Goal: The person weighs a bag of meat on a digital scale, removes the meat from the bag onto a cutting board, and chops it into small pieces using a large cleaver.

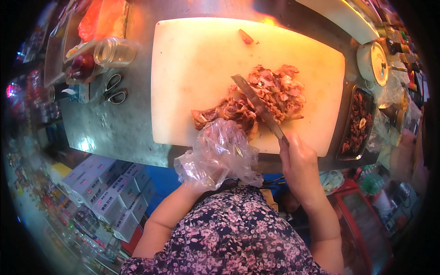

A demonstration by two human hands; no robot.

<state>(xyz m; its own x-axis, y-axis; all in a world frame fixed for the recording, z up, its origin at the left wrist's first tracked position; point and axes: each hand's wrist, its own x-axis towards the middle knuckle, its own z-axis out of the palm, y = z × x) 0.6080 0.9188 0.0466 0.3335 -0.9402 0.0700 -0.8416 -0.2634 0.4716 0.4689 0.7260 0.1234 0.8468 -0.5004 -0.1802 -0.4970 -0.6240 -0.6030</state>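
A large white cutting board [192, 58] lies on the metal counter before me. My right hand [299, 161] grips the handle of a knife [257, 103], a cleaver by its broad blade, which is seen nearly edge-on over the meat. Chopped cooked meat [282, 92] is heaped at the board's middle right, and a larger unchopped piece of meat [209, 115] lies to its left. My left hand [221, 144], in a clear plastic glove, rests against the near side of that piece; its fingertips are partly hidden by the crinkled plastic. A small scrap of meat [245, 36] lies near the far edge.
On the left of the counter [117, 134] are scissors [116, 89], a clear jar [115, 52] and a dark red onion [82, 65]. At the right stand a metal tray [357, 123] of dark meat pieces and a lidded white pot [373, 63]. White boxes [106, 192] are stacked below left.
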